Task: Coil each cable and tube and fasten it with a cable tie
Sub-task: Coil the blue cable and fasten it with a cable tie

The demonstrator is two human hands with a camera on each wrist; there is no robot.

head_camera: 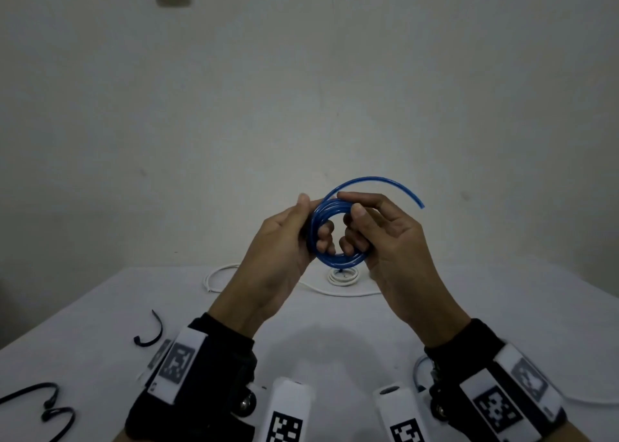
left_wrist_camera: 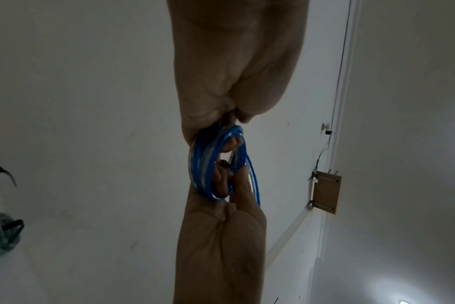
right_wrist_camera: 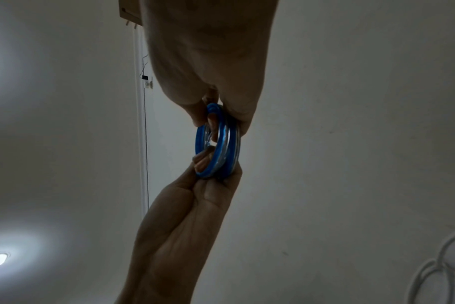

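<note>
Item 1: blue tube (head_camera: 335, 230), coiled, held in air above table (head_camera: 335, 324) by both my hands. My left hand (head_camera: 284, 240) grips coil's left side, fingers curled through ring. My right hand (head_camera: 385, 237) pinches right side; free end arcs up and right. Item 2: white cable (head_camera: 341, 279), partly coiled, near far edge. Item 3: 3 black cable ties (head_camera: 150, 334), near-left corner.

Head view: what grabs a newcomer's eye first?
The blue tube, wound into a small coil and held up in mid-air over the table, with one loose end arcing out to the right. The left hand and right hand grip it from either side, fingers hooked through the ring. Behind, a white cable lies on the table; black cable ties lie near left.
</note>
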